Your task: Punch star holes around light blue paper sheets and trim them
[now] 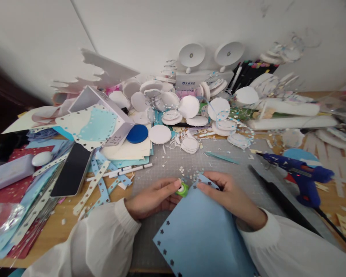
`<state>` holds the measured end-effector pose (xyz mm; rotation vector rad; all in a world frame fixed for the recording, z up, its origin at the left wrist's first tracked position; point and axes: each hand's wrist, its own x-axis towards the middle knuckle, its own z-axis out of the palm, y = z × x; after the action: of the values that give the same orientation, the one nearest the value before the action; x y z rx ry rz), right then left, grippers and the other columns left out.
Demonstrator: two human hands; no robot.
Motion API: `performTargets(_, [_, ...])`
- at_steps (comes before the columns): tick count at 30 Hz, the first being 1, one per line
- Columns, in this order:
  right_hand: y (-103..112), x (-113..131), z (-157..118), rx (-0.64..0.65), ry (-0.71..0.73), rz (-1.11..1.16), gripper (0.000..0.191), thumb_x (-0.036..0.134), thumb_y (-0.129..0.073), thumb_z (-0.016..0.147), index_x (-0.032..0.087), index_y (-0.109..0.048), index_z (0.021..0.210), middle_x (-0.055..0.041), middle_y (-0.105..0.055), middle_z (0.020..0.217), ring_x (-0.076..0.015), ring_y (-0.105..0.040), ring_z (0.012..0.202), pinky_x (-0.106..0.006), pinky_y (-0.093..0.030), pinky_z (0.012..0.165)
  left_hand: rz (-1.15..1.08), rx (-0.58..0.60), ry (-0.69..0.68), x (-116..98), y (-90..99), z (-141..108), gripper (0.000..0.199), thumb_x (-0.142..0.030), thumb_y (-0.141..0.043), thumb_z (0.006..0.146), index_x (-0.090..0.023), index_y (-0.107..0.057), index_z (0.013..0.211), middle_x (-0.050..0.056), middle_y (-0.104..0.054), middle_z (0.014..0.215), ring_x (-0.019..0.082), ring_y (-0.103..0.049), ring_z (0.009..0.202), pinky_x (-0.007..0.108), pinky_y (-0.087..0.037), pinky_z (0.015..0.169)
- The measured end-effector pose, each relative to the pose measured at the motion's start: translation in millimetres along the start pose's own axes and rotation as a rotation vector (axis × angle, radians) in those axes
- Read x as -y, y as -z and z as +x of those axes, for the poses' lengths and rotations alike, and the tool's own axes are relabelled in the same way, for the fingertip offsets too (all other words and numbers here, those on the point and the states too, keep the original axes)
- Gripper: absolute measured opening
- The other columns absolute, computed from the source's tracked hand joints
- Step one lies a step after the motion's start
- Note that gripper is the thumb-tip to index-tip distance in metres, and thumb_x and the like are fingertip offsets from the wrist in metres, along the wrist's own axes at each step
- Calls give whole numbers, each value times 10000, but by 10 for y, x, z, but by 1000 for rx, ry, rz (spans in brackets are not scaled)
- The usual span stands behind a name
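Note:
My left hand [158,195] is closed around a small green craft punch [182,189], its thumb pressing on the top. The punch meets the upper left edge of a light blue sheet of paper [203,225]. My right hand [229,192] pinches that sheet near its top corner, thumb on the upper face and fingers behind. Flower-shaped holes run along the sheet's lower left edge, and a few more show by the top corner. Small paper cut-outs [182,169] lie on the grey cutting mat [167,157] just beyond my hands.
A blue glue gun [302,173] and a long black blade-like tool [279,196] lie at the right. To the left are a phone [72,169], punched paper strips [100,181] and white pens [129,170]. White paper discs [188,107] and a blue lid [137,133] crowd the back.

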<state>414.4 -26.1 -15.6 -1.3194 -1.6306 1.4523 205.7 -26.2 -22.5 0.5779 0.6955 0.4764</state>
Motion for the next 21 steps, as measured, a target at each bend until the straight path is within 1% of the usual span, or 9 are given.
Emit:
performTargets(3, [8,-6,-17,31,27,-10,262,392,-537,819,169,-533,681,22,-437,627,-120,-412,589,-232,-341,513,95,-12,-40,-26,-16,-10,377,-485,-676,756,-131,-577,841,9,-609,727,101,-603,653,216,-476,648])
performTargets(6, [12,-2,-46,86,46,-35,254,383,-526,839,164,-568,718,10,-480,656,-131,-447,620,-238,-362,544,307,-1,-131,-75,-47,-25,395,-497,-666,754,-113,-583,792,-5,-559,669,67,-513,545,179,-414,523])
performTargets(8, [12,-5,-58,105,53,-51,252,382,-523,849,166,-582,733,7,-498,665,-136,-459,633,-237,-367,550,410,19,-164,-104,-62,-37,410,-516,-632,773,-110,-576,791,-6,-543,628,58,-459,492,174,-358,457])
performTargets(11, [9,-30,-51,77,73,-65,245,376,-529,852,175,-573,719,7,-508,676,-138,-468,647,-235,-379,567,447,44,-154,-122,-61,-54,407,-527,-592,799,-122,-554,814,-23,-514,581,52,-409,442,173,-305,410])
performTargets(16, [-5,-69,-6,50,112,-83,241,361,-528,862,182,-553,703,16,-500,666,-131,-458,637,-228,-382,567,520,66,-123,-114,-43,-64,399,-517,-614,783,-125,-545,808,-60,-438,560,35,-362,409,166,-269,390])
performTargets(19, [-19,-63,1,50,142,-97,227,345,-534,866,183,-555,709,22,-502,663,-126,-457,636,-222,-378,564,563,52,-127,-107,-45,-59,421,-537,-618,767,-122,-552,804,-61,-437,569,36,-373,410,168,-276,389])
performTargets(21, [-33,-51,-3,58,161,-107,222,339,-534,868,182,-560,714,19,-513,672,-127,-462,645,-225,-381,577,569,36,-125,-100,-47,-54,444,-554,-628,748,-120,-556,808,-53,-452,595,42,-390,431,172,-311,400])
